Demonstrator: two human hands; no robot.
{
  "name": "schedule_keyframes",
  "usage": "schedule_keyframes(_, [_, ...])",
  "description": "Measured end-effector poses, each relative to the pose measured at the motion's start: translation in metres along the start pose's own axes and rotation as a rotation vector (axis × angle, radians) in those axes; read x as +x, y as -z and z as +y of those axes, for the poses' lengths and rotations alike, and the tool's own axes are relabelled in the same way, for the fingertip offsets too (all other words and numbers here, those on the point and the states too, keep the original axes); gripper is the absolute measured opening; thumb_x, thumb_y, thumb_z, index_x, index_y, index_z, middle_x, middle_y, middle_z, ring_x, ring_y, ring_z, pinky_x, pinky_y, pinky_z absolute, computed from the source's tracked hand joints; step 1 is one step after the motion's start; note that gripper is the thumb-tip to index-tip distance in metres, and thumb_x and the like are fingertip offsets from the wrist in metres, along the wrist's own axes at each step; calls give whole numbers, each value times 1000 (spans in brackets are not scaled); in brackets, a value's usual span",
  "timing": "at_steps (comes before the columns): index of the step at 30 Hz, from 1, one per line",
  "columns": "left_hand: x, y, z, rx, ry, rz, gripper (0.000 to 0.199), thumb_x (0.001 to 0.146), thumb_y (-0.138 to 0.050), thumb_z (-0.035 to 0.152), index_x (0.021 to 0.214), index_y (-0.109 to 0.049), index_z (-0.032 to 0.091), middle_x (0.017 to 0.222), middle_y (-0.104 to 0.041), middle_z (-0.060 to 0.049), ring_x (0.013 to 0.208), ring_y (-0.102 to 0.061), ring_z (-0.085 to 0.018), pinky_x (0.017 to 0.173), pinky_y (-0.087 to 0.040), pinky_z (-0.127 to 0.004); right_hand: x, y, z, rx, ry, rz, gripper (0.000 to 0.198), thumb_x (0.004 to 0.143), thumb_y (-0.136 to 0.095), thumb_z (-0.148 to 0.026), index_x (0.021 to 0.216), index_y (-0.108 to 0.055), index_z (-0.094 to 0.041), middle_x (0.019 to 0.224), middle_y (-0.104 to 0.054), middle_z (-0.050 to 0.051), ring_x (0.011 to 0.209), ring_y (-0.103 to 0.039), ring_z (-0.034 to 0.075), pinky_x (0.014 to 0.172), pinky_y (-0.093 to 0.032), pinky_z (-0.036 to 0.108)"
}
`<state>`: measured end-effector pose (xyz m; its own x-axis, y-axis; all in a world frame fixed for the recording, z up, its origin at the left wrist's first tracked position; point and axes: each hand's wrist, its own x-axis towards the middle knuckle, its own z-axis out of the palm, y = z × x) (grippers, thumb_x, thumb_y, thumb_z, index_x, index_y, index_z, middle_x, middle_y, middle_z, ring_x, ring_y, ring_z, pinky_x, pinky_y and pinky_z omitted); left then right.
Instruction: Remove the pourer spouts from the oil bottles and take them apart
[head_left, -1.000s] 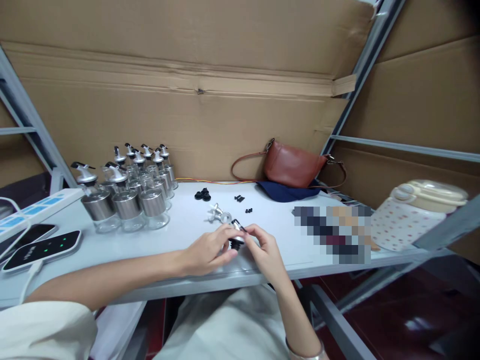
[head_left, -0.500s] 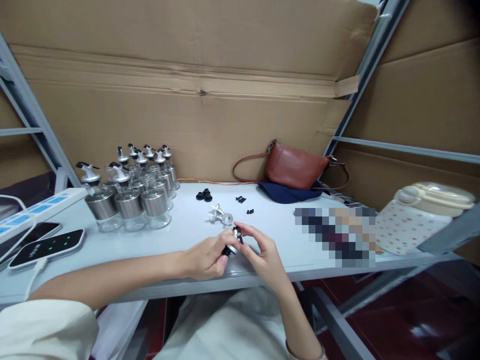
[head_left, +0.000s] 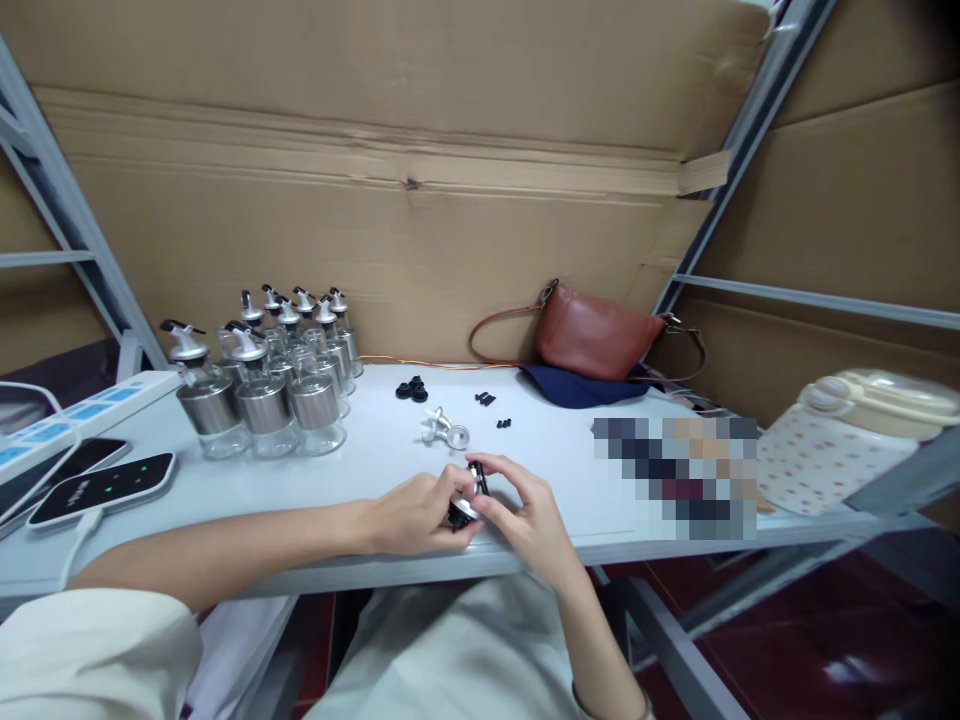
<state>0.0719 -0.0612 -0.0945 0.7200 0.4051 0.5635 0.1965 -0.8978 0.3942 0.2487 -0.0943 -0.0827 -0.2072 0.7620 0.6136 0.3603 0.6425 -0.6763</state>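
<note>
Near the table's front edge, my left hand [head_left: 420, 512] is closed around a silver and black bottle pour spout [head_left: 468, 507]. Its black ribbed base shows between my left thumb and fingers. From the other side, my right hand [head_left: 529, 510] pinches the spout's upper end, where a black lever [head_left: 478, 478] stands up; my fingers hide part of it. Just beyond my hands lie loose silver spout bodies [head_left: 454, 436]. Farther back are black round stoppers [head_left: 412, 390], small black levers [head_left: 486, 399] and tiny black pieces [head_left: 504, 424].
Glass bottles with steel bands [head_left: 264, 408], several topped with spouts, stand at the left back. A power strip [head_left: 86, 420] and a charging pad [head_left: 105, 490] lie far left. A brown bag [head_left: 596, 335] rests on a navy cloth [head_left: 577, 390]; a dotted container [head_left: 825, 455] is at right.
My left fingers have shifted their grip on the spout, and its black lever now stands more upright between my hands. The camera view has moved slightly.
</note>
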Motion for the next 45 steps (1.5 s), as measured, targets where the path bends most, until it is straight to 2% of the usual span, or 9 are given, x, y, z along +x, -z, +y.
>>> schedule_keyframes(4, [2,1,1,44,-21,-18,18,85,-45,26,95,-30,21,67,-43,7,46,-40,-7,46,-29,-20,-3,-3,3,-101,63,-13,28,91,-48,-37,110,-58,-19,95,-66,8,89,-62,20,80,-50,31])
schedule_keyframes(9, [2,1,2,33,19,-37,19,85,-44,25,97,-30,20,71,-49,4,47,-42,-7,46,-31,-21,-3,-9,6,-299,148,-7,38,97,-31,-43,109,-56,-16,87,-65,9,78,-59,21,70,-49,34])
schedule_keyframes(15, [-1,-1,2,29,75,-108,25,84,-48,30,97,-29,19,77,-49,1,57,-50,-10,52,-42,-22,-3,-11,2,-439,271,40,32,99,-28,-29,96,-57,-16,75,-61,7,68,-54,19,63,-46,32])
schedule_keyframes(20, [-2,-2,4,-3,-41,-79,24,89,-43,29,103,-26,19,85,-51,-2,63,-55,-12,55,-47,-24,-4,-13,0,-486,348,75,29,97,-28,-20,86,-56,-17,67,-56,5,64,-51,18,62,-44,31])
schedule_keyframes(26, [0,-7,10,22,-212,71,25,90,-43,30,104,-24,19,82,-46,0,52,-44,-8,45,-37,-19,-6,-14,-1,-486,490,158,24,96,-30,-16,87,-52,-18,68,-58,3,57,-45,15,76,-46,35])
schedule_keyframes(34, [-1,-6,11,-20,-163,13,26,89,-44,29,104,-23,20,81,-43,1,54,-43,-8,47,-37,-19,-6,-14,-1,-498,479,134,29,95,-30,-11,73,-45,-22,59,-55,-2,51,-43,12,79,-44,34])
schedule_keyframes(41, [-2,-5,11,-57,-138,-6,26,90,-44,30,105,-24,19,77,-42,3,52,-40,-7,46,-34,-19,-7,-13,1,-478,435,116,30,95,-31,-12,69,-44,-22,55,-50,-4,49,-42,11,80,-42,34])
schedule_keyframes(45, [-2,-4,12,-107,-82,-61,27,90,-44,29,105,-24,19,72,-40,5,51,-39,-7,46,-33,-19,-7,-14,2,-422,404,101,33,94,-30,-12,68,-45,-22,54,-50,-5,49,-43,11,82,-44,36])
